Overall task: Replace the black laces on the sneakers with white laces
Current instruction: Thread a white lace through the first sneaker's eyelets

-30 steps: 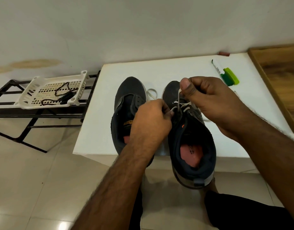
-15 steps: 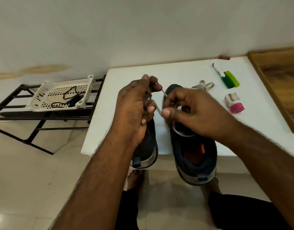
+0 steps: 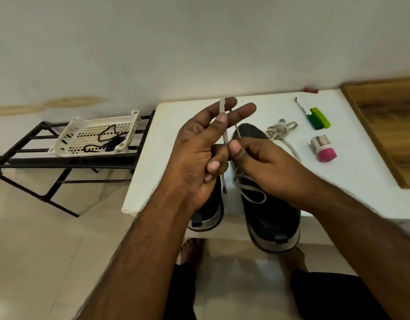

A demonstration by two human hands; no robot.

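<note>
Both grips pinching white lace point(image 3: 225, 132) over right sneaker point(image 3: 268, 213), spare lace point(image 3: 280, 130), marker point(image 3: 302, 109) beyond

Two dark sneakers sit side by side at the table's near edge, heels hanging over it at 6 o'clock, toes at 12. The right sneaker point(image 3: 272, 211) carries a white lace point(image 3: 250, 189) criss-crossed through its eyelets, one end rising taut toward 12. The left sneaker point(image 3: 209, 211) is mostly hidden. A spare white lace point(image 3: 280, 130) lies bundled at 1 o'clock of the right toe. Off at 9 o'clock, the black laces point(image 3: 109, 140) lie tangled in a white basket.
</note>
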